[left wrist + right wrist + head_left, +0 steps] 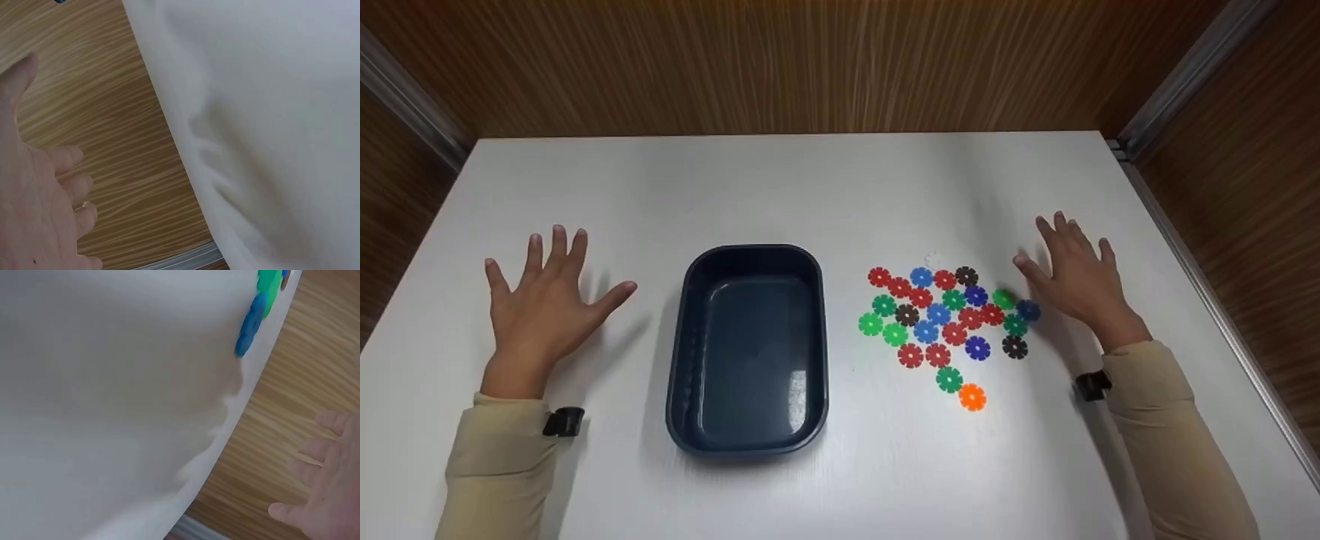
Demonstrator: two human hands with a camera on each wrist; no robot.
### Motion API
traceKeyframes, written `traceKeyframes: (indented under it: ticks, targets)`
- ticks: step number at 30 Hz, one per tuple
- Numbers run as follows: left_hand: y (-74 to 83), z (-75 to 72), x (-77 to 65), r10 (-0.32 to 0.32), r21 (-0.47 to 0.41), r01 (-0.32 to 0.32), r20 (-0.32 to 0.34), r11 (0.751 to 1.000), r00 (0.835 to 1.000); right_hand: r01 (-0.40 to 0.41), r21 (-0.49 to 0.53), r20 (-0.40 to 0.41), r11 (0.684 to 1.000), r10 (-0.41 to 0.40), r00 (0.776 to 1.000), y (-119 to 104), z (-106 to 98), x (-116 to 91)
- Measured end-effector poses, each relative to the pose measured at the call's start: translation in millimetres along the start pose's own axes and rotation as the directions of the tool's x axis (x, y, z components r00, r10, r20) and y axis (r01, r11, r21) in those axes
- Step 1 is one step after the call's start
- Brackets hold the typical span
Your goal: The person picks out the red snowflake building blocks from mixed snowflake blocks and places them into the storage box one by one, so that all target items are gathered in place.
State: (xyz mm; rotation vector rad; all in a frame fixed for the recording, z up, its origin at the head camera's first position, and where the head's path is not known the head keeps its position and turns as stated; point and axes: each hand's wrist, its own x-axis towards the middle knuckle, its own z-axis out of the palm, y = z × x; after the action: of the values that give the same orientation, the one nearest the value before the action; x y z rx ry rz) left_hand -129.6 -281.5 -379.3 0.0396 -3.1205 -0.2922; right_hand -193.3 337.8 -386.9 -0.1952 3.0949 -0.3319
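Note:
My left hand [540, 307], its fingers spread, hovers over the white table to the left of a dark blue rectangular tray [750, 448] and holds nothing. On the other side, my right hand [1080, 281] is held with fingers extended just right of a group of flower-shaped plastic discs. These notched discs lie flat in a loose cluster: red [910, 355], green [949, 379], blue [938, 313], black [1015, 346] and a faint white one [934, 260]. An orange disc [972, 397] lies nearest the front. In the right wrist view, a blue disc [251, 324] shows near the table's edge.
The tray's inside floor is bare. A wood-grain panel [780, 67] stands along the table's [780, 187] far edge, with metal-framed wooden panels at both sides. Each wrist carries a small black device [563, 422] at the sleeve cuff.

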Motion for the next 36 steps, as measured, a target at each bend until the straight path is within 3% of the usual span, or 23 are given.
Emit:
traceKeyframes:
  ticks: [11,20,30,36]
  targets:
    - [14.7,-0.1,-3.9,0.045,-0.026,-0.045,-0.009,0.999,0.999,0.162,-0.021,-0.045,0.987,-0.163,0.986,-23,9,-15]
    - [24.8,0.8,-8.7,0.081,-0.137,-0.076,0.033,0.988,0.996,0.251,0.045,0.065,0.967,-0.254,0.965,-48,17,-31]
    - [32.3,1.0,-18.5,0.138,-0.357,-0.095,0.1,0.929,0.985,0.312,0.123,0.11,0.942,-0.325,0.939,-58,24,-43]
    - [33.5,4.2,-21.3,0.172,-0.451,-0.085,0.156,0.888,0.973,0.355,0.101,0.1,0.929,-0.364,0.926,-65,28,-46]
